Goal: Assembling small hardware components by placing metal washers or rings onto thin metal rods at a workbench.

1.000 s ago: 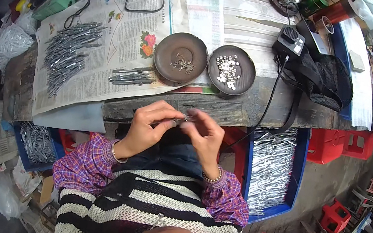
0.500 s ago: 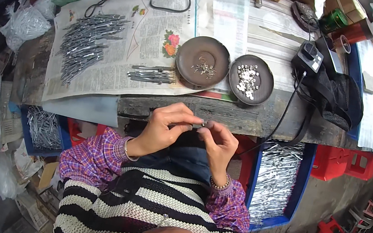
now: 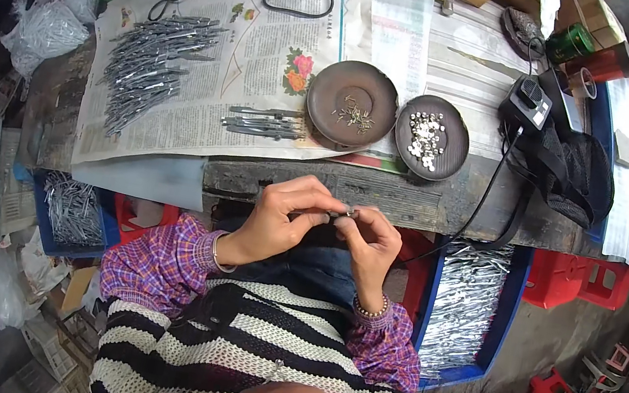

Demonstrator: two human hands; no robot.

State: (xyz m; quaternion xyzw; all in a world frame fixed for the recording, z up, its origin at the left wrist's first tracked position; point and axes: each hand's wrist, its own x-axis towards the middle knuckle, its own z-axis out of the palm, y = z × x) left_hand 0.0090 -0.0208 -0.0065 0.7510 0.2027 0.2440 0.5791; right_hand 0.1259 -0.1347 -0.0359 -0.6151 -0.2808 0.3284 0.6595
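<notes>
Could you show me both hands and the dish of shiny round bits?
Left hand (image 3: 282, 215): head view, the hand's middle.
Right hand (image 3: 374, 247): head view, the hand's middle.
Dish of shiny round bits (image 3: 456, 143): head view, bare right side.

The held piece (image 3: 349, 213) looks metallic, the bench (image 3: 406, 202) rough wood.

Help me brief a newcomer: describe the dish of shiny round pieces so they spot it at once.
On the wooden bench, find the flower-printed newspaper. At its right edge sits a round dark dish of thin slivers; right of that is the wanted dish, the smaller one, set apart by its shiny round pieces.
</notes>
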